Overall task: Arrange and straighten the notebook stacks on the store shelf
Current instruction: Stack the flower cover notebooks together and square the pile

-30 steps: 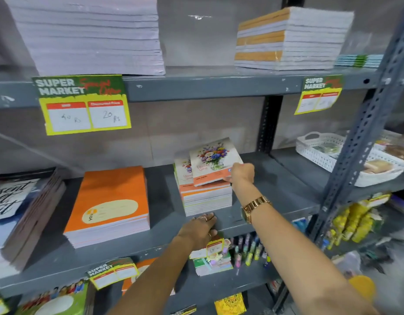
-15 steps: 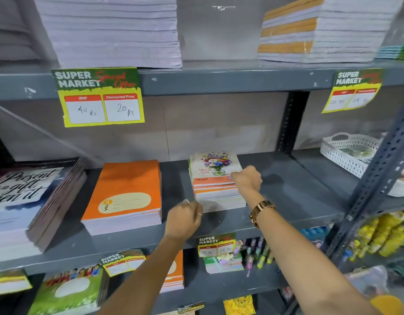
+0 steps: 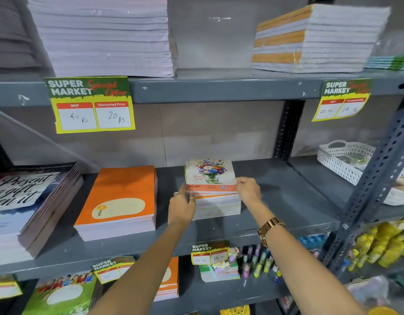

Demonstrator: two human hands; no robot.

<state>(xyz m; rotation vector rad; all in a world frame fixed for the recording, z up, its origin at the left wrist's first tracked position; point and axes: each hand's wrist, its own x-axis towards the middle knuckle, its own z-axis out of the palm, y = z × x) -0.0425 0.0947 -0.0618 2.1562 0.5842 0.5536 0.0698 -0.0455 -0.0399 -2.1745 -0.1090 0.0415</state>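
A small stack of notebooks with a flower-bouquet cover [image 3: 211,176] sits in the middle of the grey middle shelf [image 3: 276,201]. My left hand [image 3: 181,206] presses flat against the stack's left side, fingers together. My right hand [image 3: 247,189] pinches the front right corner of the top notebook. The covers lie nearly square with one another. To the left lies a stack of orange notebooks [image 3: 121,198], and further left a taller stack with a script-lettered cover [image 3: 26,201].
Thick paper stacks [image 3: 101,35] and orange-banded stacks [image 3: 314,39] fill the top shelf. Yellow price tags [image 3: 90,105] hang from the shelf edges. A white basket [image 3: 346,158] stands at right beyond a slotted upright [image 3: 373,185]. Pens [image 3: 257,262] and more notebooks fill the lower shelf.
The tilted top flower notebook has been laid flat and squared on its stack. My left hand rose from the shelf edge to the stack's left side; my right hand shifted to the front right corner.
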